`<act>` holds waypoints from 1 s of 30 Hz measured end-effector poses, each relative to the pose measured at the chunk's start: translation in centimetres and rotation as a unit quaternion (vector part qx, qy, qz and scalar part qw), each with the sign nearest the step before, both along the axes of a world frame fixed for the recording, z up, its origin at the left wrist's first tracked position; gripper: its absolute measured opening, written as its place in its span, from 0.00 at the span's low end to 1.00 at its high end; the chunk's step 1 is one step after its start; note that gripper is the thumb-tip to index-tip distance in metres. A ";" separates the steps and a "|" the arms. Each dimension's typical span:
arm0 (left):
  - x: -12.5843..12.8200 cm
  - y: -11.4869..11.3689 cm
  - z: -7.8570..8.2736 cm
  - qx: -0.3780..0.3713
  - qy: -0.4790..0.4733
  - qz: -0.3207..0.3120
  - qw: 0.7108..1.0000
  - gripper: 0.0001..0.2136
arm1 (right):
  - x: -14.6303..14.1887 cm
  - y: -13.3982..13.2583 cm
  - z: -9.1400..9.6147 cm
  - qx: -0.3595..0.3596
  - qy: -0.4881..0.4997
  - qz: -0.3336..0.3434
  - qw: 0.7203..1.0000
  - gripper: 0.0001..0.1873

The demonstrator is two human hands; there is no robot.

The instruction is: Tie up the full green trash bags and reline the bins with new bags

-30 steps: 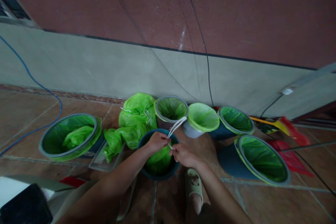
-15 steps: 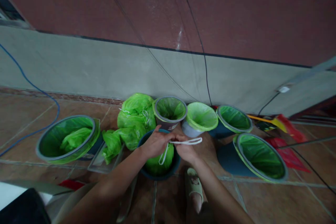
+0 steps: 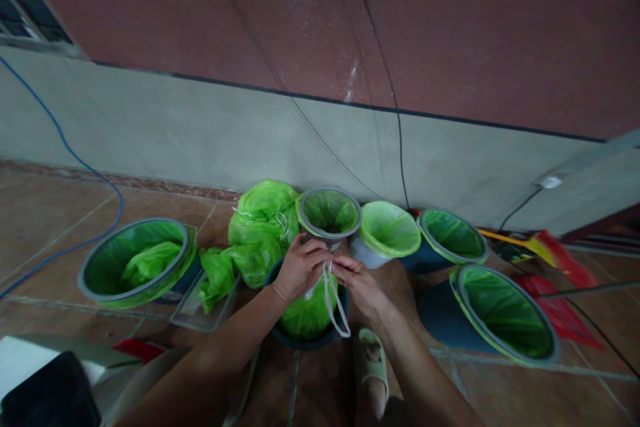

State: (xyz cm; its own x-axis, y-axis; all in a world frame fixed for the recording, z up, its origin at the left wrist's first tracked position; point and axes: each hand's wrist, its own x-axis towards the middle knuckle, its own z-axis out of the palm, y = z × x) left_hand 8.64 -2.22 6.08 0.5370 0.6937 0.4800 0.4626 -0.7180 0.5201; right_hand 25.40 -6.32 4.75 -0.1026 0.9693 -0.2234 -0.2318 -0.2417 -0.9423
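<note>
Drawstring (image 3: 336, 307), dangling white at lower centre of the frame over the green bag (image 3: 305, 312) in the dark bin (image 3: 320, 341), is pinched by closed fingers of the left hand (image 3: 299, 268) and right hand (image 3: 363, 285); a slack pinch would probably let it slip free.

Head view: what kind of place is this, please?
Probably an indoor utility corner or corridor: a tiled floor, a plain wall with loose cables, and many bins lined with green bags standing along it.

Head camera faces forward and down, near the floor (image 3: 500, 390).
</note>
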 end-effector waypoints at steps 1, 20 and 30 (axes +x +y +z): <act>0.0 0.0 0.0 -0.011 -0.011 -0.004 1.000 0.13 | 0.0 0.0 -0.1 0.004 -0.003 0.002 1.000 0.17; 0.4 0.3 -0.8 -0.184 -0.166 -0.039 0.968 0.08 | 3.3 0.0 1.4 0.125 -0.675 -0.094 0.721 0.12; 0.5 0.4 -0.9 -0.177 -0.139 -0.055 0.973 0.10 | 1.8 -0.4 1.1 0.203 -0.469 0.076 0.856 0.14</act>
